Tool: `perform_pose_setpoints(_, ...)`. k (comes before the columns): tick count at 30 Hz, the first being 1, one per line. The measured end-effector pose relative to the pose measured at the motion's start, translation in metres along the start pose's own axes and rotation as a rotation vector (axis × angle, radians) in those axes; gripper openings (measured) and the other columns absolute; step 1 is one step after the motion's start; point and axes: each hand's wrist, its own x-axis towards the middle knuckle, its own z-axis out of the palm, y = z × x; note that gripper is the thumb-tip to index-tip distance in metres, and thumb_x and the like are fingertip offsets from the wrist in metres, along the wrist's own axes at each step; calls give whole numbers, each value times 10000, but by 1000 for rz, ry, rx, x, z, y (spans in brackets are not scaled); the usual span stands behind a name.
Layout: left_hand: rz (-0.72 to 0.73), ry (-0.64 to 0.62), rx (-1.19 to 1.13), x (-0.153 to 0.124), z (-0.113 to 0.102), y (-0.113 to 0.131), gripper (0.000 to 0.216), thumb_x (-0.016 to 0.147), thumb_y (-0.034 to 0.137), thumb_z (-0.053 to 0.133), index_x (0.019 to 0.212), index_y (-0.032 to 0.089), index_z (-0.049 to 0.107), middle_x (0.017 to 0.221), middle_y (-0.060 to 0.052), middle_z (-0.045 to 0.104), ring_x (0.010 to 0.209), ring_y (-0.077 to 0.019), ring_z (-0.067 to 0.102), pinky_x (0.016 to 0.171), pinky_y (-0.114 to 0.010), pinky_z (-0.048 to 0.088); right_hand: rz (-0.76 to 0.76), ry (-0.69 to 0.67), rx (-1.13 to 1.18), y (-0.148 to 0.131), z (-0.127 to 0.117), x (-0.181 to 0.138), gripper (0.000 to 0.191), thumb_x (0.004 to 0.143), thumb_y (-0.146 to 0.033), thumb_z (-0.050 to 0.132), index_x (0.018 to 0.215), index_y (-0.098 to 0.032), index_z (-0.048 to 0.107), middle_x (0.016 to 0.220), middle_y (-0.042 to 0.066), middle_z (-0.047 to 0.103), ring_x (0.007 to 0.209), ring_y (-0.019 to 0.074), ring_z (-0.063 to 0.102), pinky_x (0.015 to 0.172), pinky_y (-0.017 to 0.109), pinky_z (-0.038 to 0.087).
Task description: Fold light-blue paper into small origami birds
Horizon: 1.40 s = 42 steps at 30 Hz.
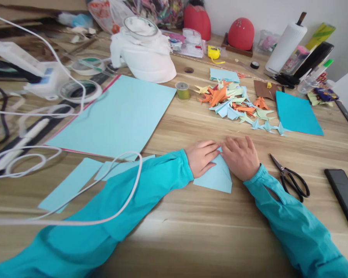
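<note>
A piece of light blue paper with a folded, pointed top lies on the wooden table under both hands. My left hand rests on its left side, fingers stretched flat over the paper. On the right edge, my right hand has its fingers bent and pressed together at the paper's top corner; the fingertips are partly hidden. The two hands meet near that corner. Black-handled scissors lie right of my right hand. Beyond the hands is a pile of folded paper cranes in orange, blue, green and yellow.
A large light blue sheet and cut paper strips lie at left. A white cable loops across my left sleeve. Farther off stand a thread spool and a white cap. Blue paper and a phone lie right.
</note>
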Motion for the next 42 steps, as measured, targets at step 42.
perform_pose_setpoints(42,76,167,107,-42,-35,46,167,823,150,488,739,128,630,797,-96,687,730,-163,569,839,-373,506,121,86,7,-2,5,1,305,884,-284,455,1162,-287,578,1207,70,589,1196,300,419,1033,590,170)
